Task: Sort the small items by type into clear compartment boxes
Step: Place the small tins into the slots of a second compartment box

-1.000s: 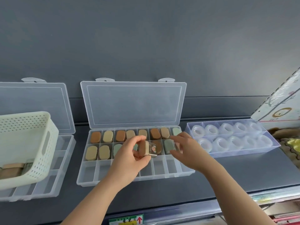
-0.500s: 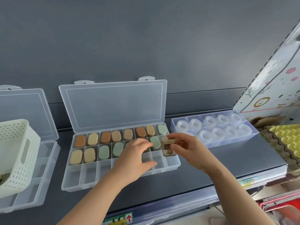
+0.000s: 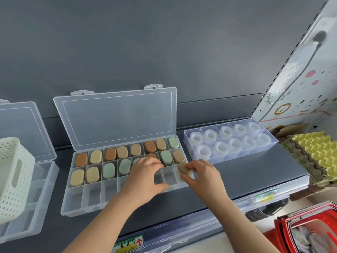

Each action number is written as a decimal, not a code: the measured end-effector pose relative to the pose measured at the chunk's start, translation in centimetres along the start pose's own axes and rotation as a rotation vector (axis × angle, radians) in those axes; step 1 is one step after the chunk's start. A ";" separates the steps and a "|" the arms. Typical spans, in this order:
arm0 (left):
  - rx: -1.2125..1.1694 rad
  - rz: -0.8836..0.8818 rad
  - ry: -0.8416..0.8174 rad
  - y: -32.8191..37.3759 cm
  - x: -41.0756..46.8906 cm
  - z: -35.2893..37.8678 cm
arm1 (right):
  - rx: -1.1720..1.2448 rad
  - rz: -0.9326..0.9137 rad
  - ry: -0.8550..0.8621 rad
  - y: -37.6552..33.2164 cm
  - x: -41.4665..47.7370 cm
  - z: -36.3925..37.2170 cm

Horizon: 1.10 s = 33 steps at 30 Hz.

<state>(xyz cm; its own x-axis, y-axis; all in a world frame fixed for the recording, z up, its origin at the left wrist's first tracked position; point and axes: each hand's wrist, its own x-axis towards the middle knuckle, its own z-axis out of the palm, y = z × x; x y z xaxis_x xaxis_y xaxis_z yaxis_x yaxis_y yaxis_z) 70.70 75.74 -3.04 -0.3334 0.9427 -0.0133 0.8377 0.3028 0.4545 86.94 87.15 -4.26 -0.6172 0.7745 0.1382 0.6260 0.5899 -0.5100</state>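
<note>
Placing step in hand, by judgement: one tan oval piece [image 3: 182, 168] about to go into the middle box [image 3: 82, 203], with the two back rows mostly filled with brown, tan and green pieces and the front row bare where visible. Next, probably: lower the piece flat into the cell at the right front corner of this box, then let go without pushing the thin walls.

At far left, a white basket [image 3: 11, 179] on another open box [image 3: 42, 207]. Left hand [image 3: 144, 178] resting on the middle box, right of its centre, fingers loosely bent over the middle row, thumb near the front edge, holding nothing visible. Right hand [image 3: 202, 178] pinching the tan piece between thumb and fingertips, just above that corner cell. Hands near each other, not touching. Farther right on the shelf [image 3: 255, 172], a box of clear tape rolls [image 3: 231, 143].
</note>
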 end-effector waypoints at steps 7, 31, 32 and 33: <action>0.006 -0.001 0.015 0.2 -0.3 0.0 | 0.037 -0.056 0.048 0.4 -0.5 0.5; 0.085 -0.389 0.479 -15.2 -19.1 -16.5 | 0.183 -0.630 -0.190 -26.3 1.2 6.0; 0.079 -0.414 0.475 -16.7 -20.2 -17.5 | 0.202 -0.631 -0.230 -27.8 1.2 6.5; 0.075 -0.436 0.468 -18.2 -21.1 -18.3 | 0.212 -0.639 -0.269 -29.2 1.3 7.0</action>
<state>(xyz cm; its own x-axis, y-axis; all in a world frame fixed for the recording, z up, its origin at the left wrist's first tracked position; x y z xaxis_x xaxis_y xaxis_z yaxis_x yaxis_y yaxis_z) 54.56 47.74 5.25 -0.7895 0.5750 0.2146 0.6048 0.6694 0.4313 64.54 69.32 4.80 -0.9445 0.1946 0.2645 0.0151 0.8304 -0.5570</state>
